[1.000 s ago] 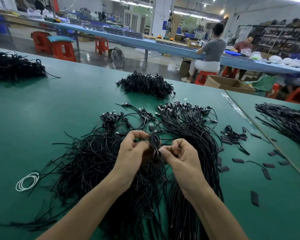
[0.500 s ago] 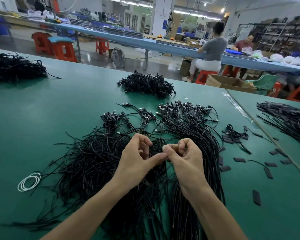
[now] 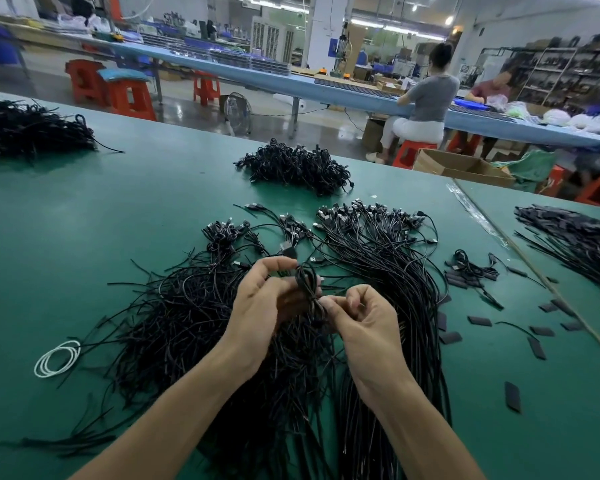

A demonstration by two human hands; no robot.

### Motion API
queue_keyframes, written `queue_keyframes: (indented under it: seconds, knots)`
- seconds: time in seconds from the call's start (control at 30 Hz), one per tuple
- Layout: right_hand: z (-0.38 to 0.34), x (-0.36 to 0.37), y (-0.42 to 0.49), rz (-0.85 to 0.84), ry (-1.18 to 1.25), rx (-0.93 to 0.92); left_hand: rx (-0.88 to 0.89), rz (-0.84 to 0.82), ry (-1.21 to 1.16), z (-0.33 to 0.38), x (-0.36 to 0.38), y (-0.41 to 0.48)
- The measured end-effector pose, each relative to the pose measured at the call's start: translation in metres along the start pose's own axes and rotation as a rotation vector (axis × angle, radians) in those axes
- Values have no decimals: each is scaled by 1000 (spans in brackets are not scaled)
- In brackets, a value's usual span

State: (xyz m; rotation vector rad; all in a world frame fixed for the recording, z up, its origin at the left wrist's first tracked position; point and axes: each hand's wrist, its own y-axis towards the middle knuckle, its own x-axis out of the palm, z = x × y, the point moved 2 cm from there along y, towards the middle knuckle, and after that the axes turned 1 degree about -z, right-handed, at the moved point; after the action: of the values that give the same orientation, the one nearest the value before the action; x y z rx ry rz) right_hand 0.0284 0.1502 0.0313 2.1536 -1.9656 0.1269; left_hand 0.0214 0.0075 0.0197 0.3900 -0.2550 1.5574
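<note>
Bright overhead strip lights, soft shadows, wide-angle bending at edges, background slightly blurred.

Thin, glossy black cable coil, centre of frame, slightly above the middle. Several tight turns folded into a narrow, elongated loop. Stands roughly upright with the rounded loop end on top. Lower end is cinched to a waist, pinched there by the right hand thumb and forefinger. Left hand fingers curl round it from the left. Held in the air. Can't tell where the plug ends are.
</note>
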Motion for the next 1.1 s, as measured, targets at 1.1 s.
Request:
queue_keyframes:
  seconds: [1.1]
  knots:
    - [18, 2, 2, -29, -81, 67, -91, 47, 140, -12, -10, -2]
